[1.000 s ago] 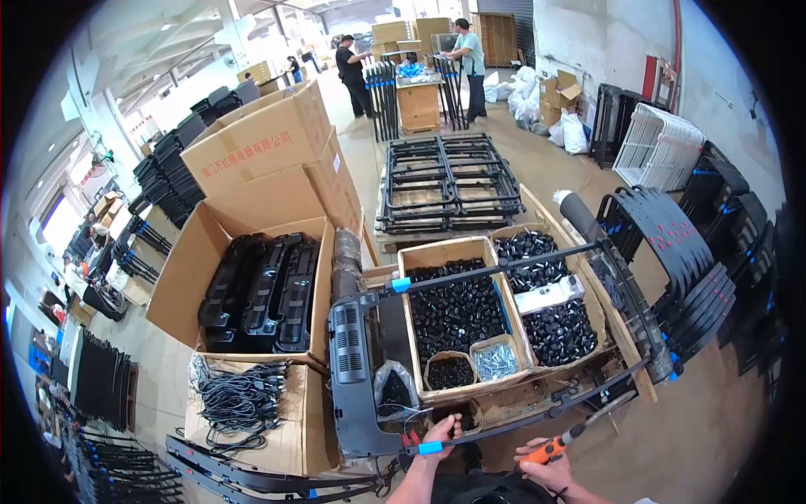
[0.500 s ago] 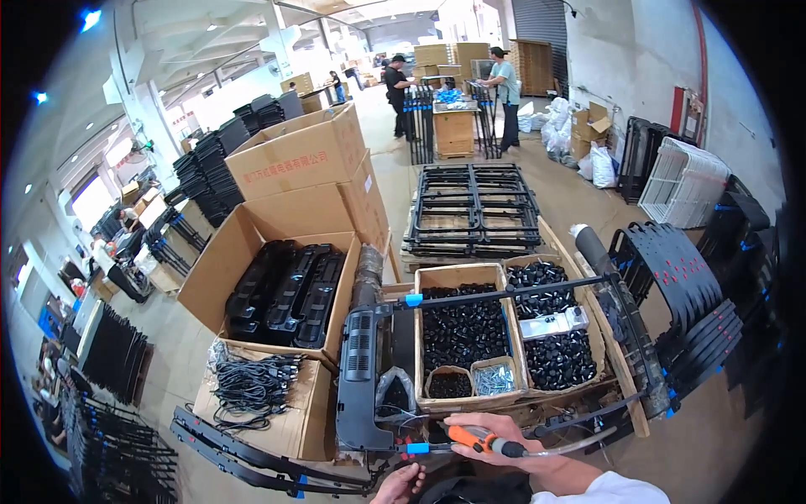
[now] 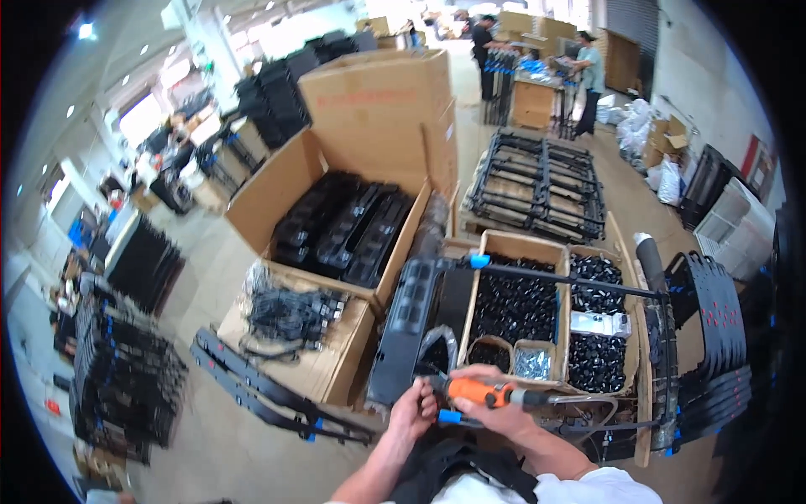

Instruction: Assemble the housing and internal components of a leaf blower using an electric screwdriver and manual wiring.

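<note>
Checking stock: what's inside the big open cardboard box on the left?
The big cardboard box holds rows of black moulded plastic parts, stacked close together. Only the top layer shows; whatever lies beneath it, and the box floor, is covered.

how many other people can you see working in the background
2. One person in dark clothes stands at the far top centre; one in a light green top stands right of them by a cardboard box. Others may be hidden behind stacks.

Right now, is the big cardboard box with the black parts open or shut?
Open. The big cardboard box has its flaps standing up, and the black parts inside show from above.
</note>
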Demonstrator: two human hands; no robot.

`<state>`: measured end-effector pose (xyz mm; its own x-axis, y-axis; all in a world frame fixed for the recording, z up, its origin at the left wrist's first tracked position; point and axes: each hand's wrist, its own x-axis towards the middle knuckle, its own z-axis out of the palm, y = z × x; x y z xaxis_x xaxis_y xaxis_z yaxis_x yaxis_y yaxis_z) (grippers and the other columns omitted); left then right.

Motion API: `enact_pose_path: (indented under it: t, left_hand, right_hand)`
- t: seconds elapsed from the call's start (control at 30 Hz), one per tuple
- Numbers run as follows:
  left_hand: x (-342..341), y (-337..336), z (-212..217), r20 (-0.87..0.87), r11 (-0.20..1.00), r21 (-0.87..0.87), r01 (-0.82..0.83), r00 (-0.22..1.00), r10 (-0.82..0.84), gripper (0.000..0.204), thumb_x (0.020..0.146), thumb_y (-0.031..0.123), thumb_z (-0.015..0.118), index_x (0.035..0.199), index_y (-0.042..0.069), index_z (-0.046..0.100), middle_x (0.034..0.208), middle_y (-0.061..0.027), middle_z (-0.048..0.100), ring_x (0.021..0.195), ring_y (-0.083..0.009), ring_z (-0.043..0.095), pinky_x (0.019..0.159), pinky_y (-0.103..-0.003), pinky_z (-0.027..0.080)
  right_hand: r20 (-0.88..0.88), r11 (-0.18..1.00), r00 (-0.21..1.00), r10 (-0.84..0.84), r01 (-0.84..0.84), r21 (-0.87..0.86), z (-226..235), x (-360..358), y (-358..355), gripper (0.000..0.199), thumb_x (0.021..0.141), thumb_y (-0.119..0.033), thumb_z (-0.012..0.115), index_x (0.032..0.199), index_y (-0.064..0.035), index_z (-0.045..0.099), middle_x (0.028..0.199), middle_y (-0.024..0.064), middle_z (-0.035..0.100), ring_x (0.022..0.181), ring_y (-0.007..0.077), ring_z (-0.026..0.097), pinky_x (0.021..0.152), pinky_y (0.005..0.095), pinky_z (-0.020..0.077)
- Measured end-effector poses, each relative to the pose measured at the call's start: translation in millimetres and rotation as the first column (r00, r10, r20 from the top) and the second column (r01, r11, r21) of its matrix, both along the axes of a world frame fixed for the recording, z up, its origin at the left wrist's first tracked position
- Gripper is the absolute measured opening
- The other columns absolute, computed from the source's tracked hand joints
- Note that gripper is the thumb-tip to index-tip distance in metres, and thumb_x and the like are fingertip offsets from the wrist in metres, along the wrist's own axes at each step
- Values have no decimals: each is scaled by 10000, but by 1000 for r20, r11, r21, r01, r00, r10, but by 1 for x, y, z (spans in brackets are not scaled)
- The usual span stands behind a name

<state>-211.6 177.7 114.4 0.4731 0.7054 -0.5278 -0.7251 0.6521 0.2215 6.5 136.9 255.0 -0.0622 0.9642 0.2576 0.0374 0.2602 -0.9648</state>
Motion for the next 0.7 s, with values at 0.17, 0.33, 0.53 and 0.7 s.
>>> enact_pose_path:
  t: [0.17,0.33,0.53,0.7]
  left_hand:
    - [17,39,23,62,1000,-11,27,998,-26,267,1107,378,577,1105,112,598,814,38,533,648,-89,463,516,-234,369]
    - [5,66,23,97,996,-85,-25,995,33,261,1108,348,581,1131,93,631,843,16,585,678,-102,515,541,-237,407]
    - [-18,99,10,189,991,-133,-31,980,56,218,1122,299,555,1151,101,640,836,20,590,697,-104,520,563,-238,420]
    - [-37,123,-4,224,994,-112,-4,974,29,246,1117,312,569,1179,92,660,853,18,591,742,-114,550,638,-256,464]
  right_hand:
    - [24,994,996,-81,82,-73,8,-12,23,479,878,5,796,1320,-41,618,1258,107,708,1124,184,701,1000,337,566]
    - [7,994,995,-100,100,-41,-20,-34,55,502,885,37,778,1336,-24,566,1311,154,687,1171,221,690,1035,367,560]
    - [95,992,993,-67,76,-97,-19,-59,94,518,880,41,788,1341,-25,563,1336,166,676,1232,247,667,1072,392,545]
    - [149,986,988,-25,49,-161,-8,-79,131,509,866,35,801,1324,-25,588,1332,156,686,1225,240,679,1077,376,545]
